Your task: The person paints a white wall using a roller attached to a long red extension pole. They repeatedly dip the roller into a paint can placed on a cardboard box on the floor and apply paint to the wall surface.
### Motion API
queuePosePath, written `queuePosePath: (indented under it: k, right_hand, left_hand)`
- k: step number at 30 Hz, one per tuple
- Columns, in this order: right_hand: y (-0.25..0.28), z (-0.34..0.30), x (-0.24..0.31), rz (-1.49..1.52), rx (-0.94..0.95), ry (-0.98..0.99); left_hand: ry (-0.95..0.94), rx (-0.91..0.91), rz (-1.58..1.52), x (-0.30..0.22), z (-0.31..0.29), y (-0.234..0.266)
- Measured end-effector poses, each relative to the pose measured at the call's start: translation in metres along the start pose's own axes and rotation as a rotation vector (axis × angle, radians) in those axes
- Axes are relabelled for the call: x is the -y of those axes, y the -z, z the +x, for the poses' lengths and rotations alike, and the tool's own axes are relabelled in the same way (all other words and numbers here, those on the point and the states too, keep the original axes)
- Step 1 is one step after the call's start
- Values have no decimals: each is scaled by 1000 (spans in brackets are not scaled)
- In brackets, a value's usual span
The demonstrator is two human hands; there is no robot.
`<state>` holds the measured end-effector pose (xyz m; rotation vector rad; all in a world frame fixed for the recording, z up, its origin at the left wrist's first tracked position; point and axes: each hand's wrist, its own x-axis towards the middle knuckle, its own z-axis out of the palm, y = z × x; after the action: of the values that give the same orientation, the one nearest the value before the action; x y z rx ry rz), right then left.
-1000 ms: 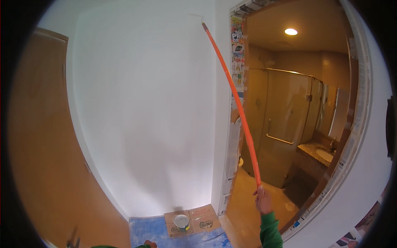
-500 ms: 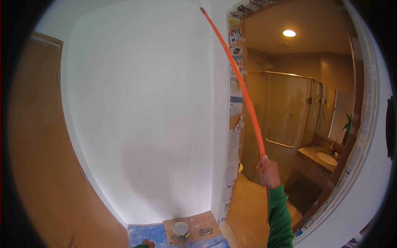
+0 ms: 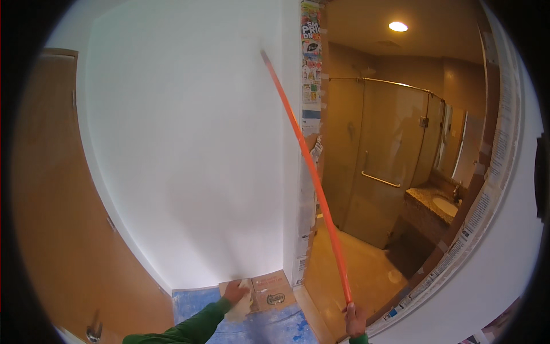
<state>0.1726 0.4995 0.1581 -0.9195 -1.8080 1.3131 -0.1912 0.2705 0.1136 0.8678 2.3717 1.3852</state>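
Note:
My right hand (image 3: 355, 318), in a green sleeve at the lower right, is closed around the lower part of a long orange pole (image 3: 321, 195). The pole slants up and left to a dark, blurred tip (image 3: 264, 54) in front of the white wall (image 3: 183, 114); whatever is fixed on that tip cannot be made out. My left hand (image 3: 235, 291) reaches over a flattened cardboard piece (image 3: 269, 282) at the wall's foot. A pale, cream-coloured shape (image 3: 243, 307) shows against its fingers, blurred, and I cannot tell whether they grip it.
A blue, paint-marked sheet (image 3: 192, 304) covers the floor. On the left is a brown door (image 3: 46, 172) with a metal handle (image 3: 94, 329). Newspaper (image 3: 311, 63) masks the doorway to a bathroom, where a glass shower door (image 3: 384, 143) and a sink counter (image 3: 421, 198) show.
My right hand and the pole have come down, its tip lower and slightly left. My left hand has reached forward over the cardboard, where a round can stood visible. The view has shifted a little.

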Motion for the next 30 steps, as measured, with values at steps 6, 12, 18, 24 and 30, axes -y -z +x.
queuePosePath:
  k: [6,12,18,24,30]
  right_hand:
    - [47,-74,-71,-154,-140,162]
    - [78,-134,-87,-80,-15,-22]
    - [95,-168,-114,-79,21,-40]
    - [96,-186,-131,-171,-131,62]
    - [73,-149,-77,15,106,-57]
  left_hand:
    - [-27,225,-519,-166,8,-68]
    - [-97,253,-572,-229,19,-119]
    - [48,373,-508,-258,-6,-137]
    - [-15,447,-793,-299,-25,-117]
    - [-207,946,-1080,-297,60,-85]
